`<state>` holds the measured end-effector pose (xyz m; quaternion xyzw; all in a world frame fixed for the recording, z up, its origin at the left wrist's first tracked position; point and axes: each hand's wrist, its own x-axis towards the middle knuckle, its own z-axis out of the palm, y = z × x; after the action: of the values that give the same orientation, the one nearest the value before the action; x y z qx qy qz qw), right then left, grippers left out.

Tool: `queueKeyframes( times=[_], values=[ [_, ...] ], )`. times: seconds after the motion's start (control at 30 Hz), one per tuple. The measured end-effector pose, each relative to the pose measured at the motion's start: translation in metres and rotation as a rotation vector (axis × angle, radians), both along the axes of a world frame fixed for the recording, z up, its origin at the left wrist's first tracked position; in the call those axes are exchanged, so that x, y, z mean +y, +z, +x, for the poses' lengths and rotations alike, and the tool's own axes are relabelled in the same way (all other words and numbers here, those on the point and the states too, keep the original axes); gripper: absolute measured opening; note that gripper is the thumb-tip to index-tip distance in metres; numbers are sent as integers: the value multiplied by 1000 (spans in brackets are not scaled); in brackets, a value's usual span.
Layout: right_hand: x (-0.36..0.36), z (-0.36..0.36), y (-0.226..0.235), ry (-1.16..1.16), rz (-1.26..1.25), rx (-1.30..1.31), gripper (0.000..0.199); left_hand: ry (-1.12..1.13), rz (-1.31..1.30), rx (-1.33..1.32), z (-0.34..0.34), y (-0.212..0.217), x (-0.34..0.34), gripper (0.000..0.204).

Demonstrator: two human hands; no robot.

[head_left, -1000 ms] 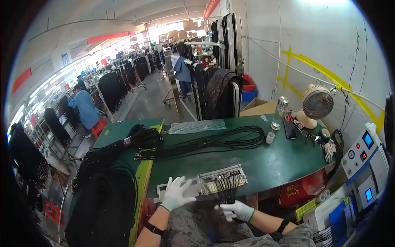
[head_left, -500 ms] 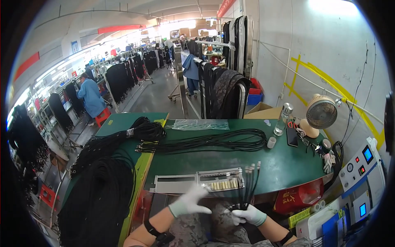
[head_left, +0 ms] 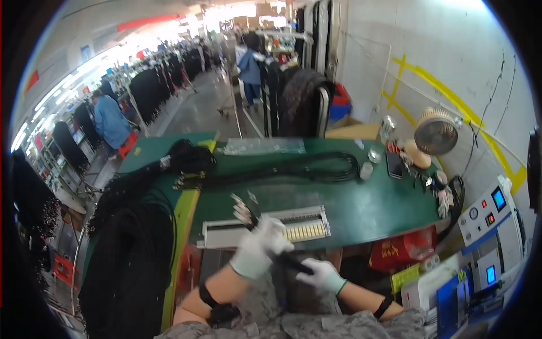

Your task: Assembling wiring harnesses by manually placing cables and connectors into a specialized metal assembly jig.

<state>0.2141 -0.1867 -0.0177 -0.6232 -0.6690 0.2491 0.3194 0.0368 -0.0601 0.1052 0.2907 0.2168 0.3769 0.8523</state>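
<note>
A bundle of black cables [head_left: 292, 261] runs slantwise between my two white-gloved hands. My left hand [head_left: 258, 248] is wrapped round it close to its upper end, and the silvery connector ends [head_left: 243, 211] fan out beyond my fingers. Lower down and to the right, my right hand [head_left: 322, 275] pinches the same bundle. Motion blurs the left hand and the cable ends a little. Just past my hands lies a long pale metal fixture [head_left: 220, 237], with a row of brass-coloured blocks [head_left: 305, 231] in its right half. My left hand covers part of its near edge.
Large piles of black cable [head_left: 130, 265] fill the left side. Another cable coil [head_left: 316, 168] lies across the green table [head_left: 344, 203]. A bottle [head_left: 384, 138], phone [head_left: 394, 165] and fan [head_left: 436, 133] stand at the right. A machine [head_left: 490, 217] is lower right. Co-workers are farther off.
The cable bundle has swung from upright in my right hand to tilted left. My left hand, open before, has closed round it. The whole view has shifted slightly.
</note>
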Motion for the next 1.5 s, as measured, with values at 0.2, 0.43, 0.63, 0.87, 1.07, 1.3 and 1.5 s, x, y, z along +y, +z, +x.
queueKeyframes(
  times=[0.2,0.43,0.63,0.87,1.07,1.3,1.5],
  values=[
    [-61,86,-13,-489,47,-269,23,180,4,-445,-81,-8,97,36],
    [62,144,180,-201,544,-840,23,558,-91,-282,-117,-11,151,32],
    [204,166,185,-105,526,-971,49,298,56,-59,-156,-56,242,40],
    [165,102,73,190,308,-529,76,277,1324,1441,-137,-103,143,33],
    [119,59,51,357,246,-617,66,120,1356,1784,-124,-82,115,28],
    [184,76,22,293,313,-562,59,140,1271,1791,-152,-83,56,32],
    [205,82,12,293,403,-441,50,1195,1305,1818,-223,-14,40,40]
  ],
)
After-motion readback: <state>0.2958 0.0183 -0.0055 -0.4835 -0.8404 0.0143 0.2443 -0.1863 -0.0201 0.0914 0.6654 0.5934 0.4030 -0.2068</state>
